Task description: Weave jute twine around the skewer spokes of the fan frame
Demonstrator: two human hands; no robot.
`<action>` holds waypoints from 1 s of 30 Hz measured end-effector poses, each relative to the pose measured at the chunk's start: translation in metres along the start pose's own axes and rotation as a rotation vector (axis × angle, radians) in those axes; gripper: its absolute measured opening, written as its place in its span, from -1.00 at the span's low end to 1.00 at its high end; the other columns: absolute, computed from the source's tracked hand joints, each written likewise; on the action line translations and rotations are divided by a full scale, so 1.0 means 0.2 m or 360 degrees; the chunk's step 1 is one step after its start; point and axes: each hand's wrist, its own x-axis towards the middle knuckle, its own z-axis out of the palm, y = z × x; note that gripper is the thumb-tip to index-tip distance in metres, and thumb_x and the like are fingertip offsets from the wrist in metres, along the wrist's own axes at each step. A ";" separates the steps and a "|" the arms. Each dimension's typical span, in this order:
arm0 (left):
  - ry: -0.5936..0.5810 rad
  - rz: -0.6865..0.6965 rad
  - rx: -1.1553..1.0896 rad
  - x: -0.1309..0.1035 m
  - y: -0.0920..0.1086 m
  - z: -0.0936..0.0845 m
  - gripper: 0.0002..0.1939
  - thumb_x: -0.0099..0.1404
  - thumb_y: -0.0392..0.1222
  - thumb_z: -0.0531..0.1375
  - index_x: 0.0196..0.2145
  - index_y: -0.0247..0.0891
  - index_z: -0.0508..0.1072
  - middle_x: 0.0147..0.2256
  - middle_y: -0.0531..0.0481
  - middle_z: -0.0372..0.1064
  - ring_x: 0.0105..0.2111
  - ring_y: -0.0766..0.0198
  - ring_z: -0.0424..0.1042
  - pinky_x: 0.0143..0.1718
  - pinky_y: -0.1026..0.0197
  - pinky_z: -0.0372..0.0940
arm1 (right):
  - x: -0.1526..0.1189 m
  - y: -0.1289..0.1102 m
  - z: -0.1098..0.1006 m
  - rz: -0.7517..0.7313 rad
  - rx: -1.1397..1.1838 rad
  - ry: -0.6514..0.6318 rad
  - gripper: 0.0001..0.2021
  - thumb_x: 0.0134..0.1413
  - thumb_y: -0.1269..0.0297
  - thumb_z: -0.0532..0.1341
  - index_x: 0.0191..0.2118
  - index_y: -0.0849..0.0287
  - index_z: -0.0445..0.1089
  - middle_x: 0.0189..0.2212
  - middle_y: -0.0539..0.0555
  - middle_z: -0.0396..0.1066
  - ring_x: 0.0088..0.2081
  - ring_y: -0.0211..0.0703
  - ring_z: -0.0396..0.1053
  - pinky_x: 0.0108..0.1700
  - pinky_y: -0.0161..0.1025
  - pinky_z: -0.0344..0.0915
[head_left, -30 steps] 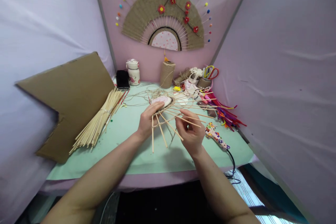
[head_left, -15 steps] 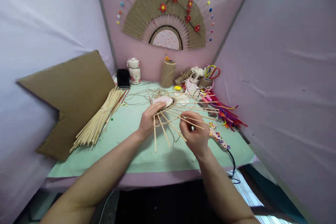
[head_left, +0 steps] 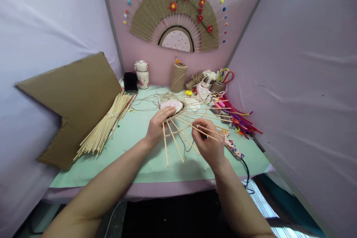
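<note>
My left hand grips the half-round base of a stick fan frame, its thumb lying on the pale, red-dotted cover. Thin wooden sticks spread out from the base towards me and to the right. A strand of twine runs across the nearest sticks to my right hand. The right fingers are pinched together among the sticks, on the twine as far as I can see; their tips are partly hidden. A loose loop of the twine hangs below the frame.
A bundle of sticks and a bent cardboard sheet are on the left. Behind stand a bottle and a twine spool. A glue gun and coloured pipe cleaners lie right. A finished fan hangs on the wall.
The fan frame has tipped slightly, its nearest stick ends shifting down and right. My right hand has moved a little to the right, fingers still pinched. My left hand keeps its hold.
</note>
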 end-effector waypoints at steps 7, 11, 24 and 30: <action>-0.0015 0.0012 0.0018 0.00 0.00 0.00 -0.66 0.38 -0.23 0.16 0.09 -0.17 0.47 0.04 -0.15 0.50 0.10 0.12 0.44 0.18 -0.03 0.31 | -0.04 0.02 0.02 0.0028 0.0001 0.0102 -0.89 0.19 0.38 0.22 -0.16 0.14 0.40 -0.50 -0.05 0.48 -0.62 -0.37 0.33 -0.50 -0.40 0.30; 0.0014 -0.0015 0.0024 0.00 0.01 0.00 -0.67 0.37 -0.21 0.18 0.07 -0.17 0.49 0.02 -0.14 0.51 0.08 0.11 0.46 0.17 -0.03 0.32 | -0.05 0.03 0.03 0.0031 -0.0007 0.0177 -0.82 0.19 0.36 0.25 -0.08 0.13 0.42 -0.45 0.00 0.53 -0.59 -0.34 0.38 -0.48 -0.38 0.36; 0.0003 0.0019 0.0014 0.00 0.00 0.00 -0.67 0.38 -0.19 0.17 0.08 -0.14 0.48 0.03 -0.14 0.50 0.09 0.11 0.45 0.18 -0.06 0.31 | -0.02 0.02 0.00 -0.0116 -0.0065 0.0121 -0.92 0.21 0.40 0.22 -0.22 0.16 0.46 -0.40 0.04 0.58 -0.48 -0.31 0.49 -0.31 -0.39 0.41; -0.0002 0.0007 0.0018 0.01 0.02 -0.01 -0.69 0.39 -0.18 0.16 0.05 -0.19 0.50 0.01 -0.17 0.51 0.08 0.11 0.45 0.17 -0.05 0.32 | -0.04 0.03 0.01 -0.0099 -0.0092 0.0149 -0.89 0.21 0.39 0.22 -0.20 0.13 0.49 -0.37 0.06 0.60 -0.43 -0.26 0.53 -0.29 -0.36 0.43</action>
